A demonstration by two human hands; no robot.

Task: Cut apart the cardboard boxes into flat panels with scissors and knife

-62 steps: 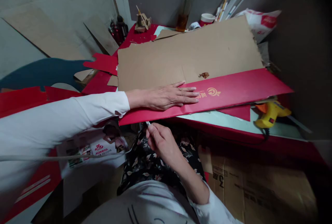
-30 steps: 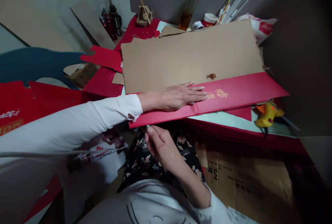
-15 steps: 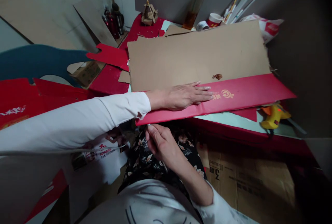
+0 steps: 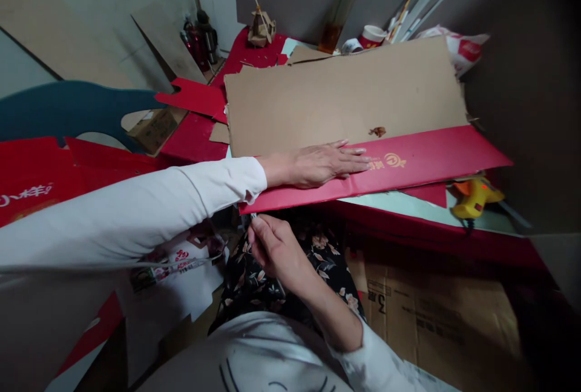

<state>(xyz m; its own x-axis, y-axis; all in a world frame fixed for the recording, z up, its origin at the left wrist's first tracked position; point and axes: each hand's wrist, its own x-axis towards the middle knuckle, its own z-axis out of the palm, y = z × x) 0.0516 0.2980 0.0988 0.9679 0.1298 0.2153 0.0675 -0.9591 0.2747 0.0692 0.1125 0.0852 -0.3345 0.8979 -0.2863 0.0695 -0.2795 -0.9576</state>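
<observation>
A large sheet of brown cardboard (image 4: 345, 95) lies on the table, with a glossy red flap (image 4: 431, 153) along its near side bearing a gold logo. My left hand (image 4: 322, 165) is open and lies flat on the red flap, its fingers pointing right. Below the flap's near left corner, my right hand (image 4: 276, 247) is closed around a slim tool (image 4: 253, 216) with a metal-looking tip. That tip is at the flap's near edge; whether it touches cannot be told. Most of the tool is hidden by the fingers, so its kind is unclear.
A yellow glue gun (image 4: 474, 198) lies at the table's right. Behind the cardboard stand a green-capped bottle (image 4: 340, 11), a paper cup (image 4: 372, 36) and several white sticks (image 4: 417, 11). Red printed cardboard (image 4: 31, 180) and a blue chair back (image 4: 68, 107) are at left.
My right hand has shifted slightly left with the tool, nearer the flap's left corner. My left hand stays flat on the flap. The whole view has moved a little.
</observation>
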